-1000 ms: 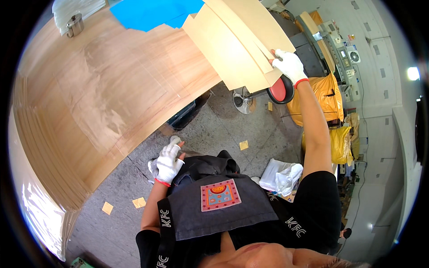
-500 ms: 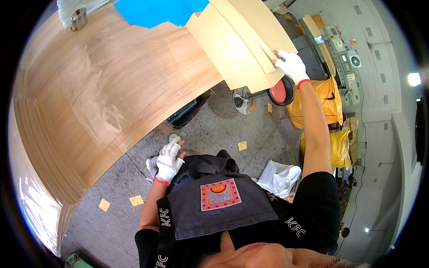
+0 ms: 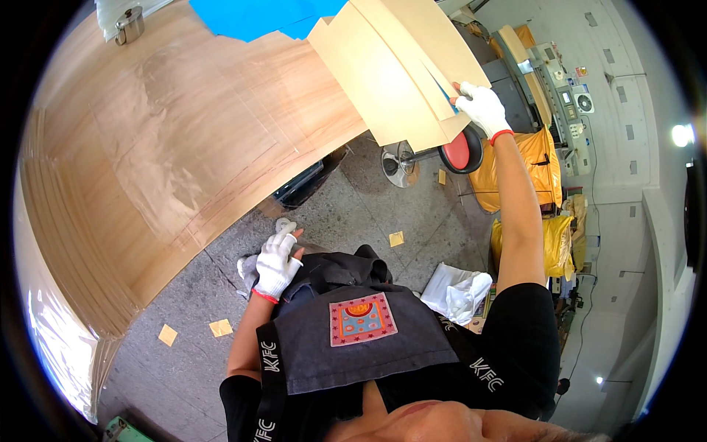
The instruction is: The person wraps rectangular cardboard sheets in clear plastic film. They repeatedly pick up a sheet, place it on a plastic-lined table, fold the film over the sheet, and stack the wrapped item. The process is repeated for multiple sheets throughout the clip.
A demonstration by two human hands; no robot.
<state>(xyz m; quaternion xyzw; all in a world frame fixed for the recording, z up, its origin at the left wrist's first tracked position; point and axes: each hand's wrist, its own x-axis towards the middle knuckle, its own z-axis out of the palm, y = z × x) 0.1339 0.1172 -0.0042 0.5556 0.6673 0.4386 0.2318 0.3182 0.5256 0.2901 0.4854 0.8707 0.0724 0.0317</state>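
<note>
Stretched out to the upper right, my right hand (image 3: 480, 108) wears a white glove with a red cuff. Its thumb and fingers close on the edge of a cream card sheet (image 3: 383, 77), one of several overlapping pale sheets at the table's edge. A narrow blue strip shows in the gap beside those fingers. My left hand (image 3: 277, 267), gloved the same way with bare fingertips showing, hangs low by my dark apron (image 3: 368, 361). Its fingers are extended and apart, holding nothing.
The wood-patterned table (image 3: 243, 132) fills the left, with blue sheets (image 3: 258, 16) and a metal cup (image 3: 129, 26) at its far side. A red-seated stool (image 3: 458, 153) stands below the card. Yellow bags (image 3: 519, 173) and a white bag (image 3: 455, 293) lie on the right.
The gap between the cream sheets by my right hand has widened slightly, and blue now shows in it. My left hand has barely moved.
</note>
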